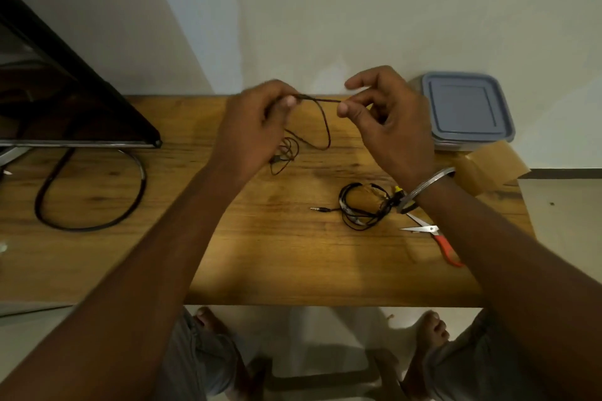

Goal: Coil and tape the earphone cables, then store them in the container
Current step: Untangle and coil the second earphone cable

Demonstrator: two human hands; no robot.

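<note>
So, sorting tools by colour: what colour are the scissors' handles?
Orange-red; the scissors show in head view.

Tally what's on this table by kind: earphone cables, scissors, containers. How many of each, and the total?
Earphone cables: 2, the loose cable and the bundled cable
Scissors: 1
Containers: 1, lid on
Total: 4

2 hands (250, 127) (391, 127), 2 earphone cables (321, 127) (361, 205), 1 container (465, 107), 1 pair of scissors (436, 236), 1 table (260, 254)
</note>
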